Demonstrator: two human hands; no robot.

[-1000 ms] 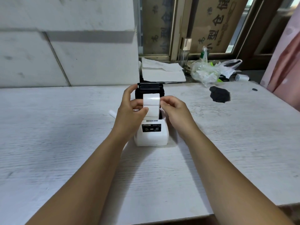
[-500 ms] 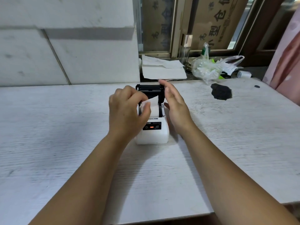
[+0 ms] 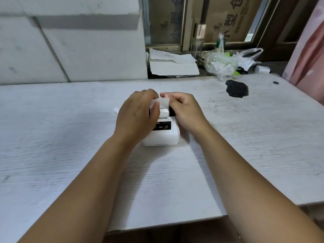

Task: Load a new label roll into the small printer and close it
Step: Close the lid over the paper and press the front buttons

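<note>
Both hands are now meeting over the printer (image 3: 162,134): your left hand (image 3: 135,116) and right hand (image 3: 185,111) are pinching the label (image 3: 164,104) atop it. Next, keep it straight while closing.

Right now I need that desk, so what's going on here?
A person is loading a label roll into a small white printer on the white table. The left hand and right hand are both at the printer's top, with the paper's loose end between their fingers. Whether the lid is shut cannot be seen.
</note>
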